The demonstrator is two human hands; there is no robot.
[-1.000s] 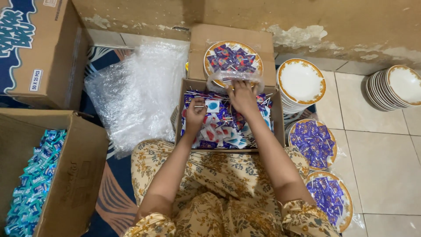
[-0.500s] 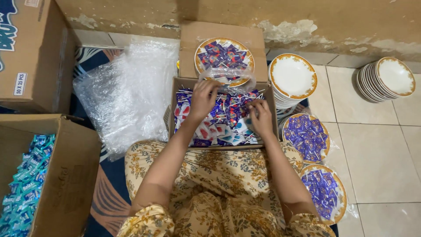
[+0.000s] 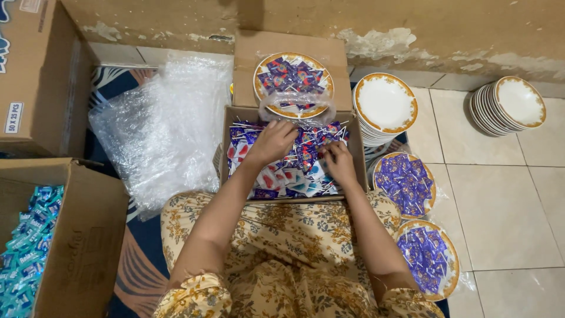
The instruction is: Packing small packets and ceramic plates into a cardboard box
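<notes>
At far left of the floor, carton of blue sachets (image 3: 26, 235), then crumpled plastic wrap (image 3: 159, 135). Mid-floor, open box of wrapped candies (image 3: 294, 162): left hand (image 3: 272, 143) curled down into the pile, right hand (image 3: 340, 164) pressed flat on it, hold on any candy unclear. Beyond, one filled plate (image 3: 292, 84) bagged. Rightward, two filled plates (image 3: 406, 184) done, empty plate stacks (image 3: 385, 106) left.
</notes>
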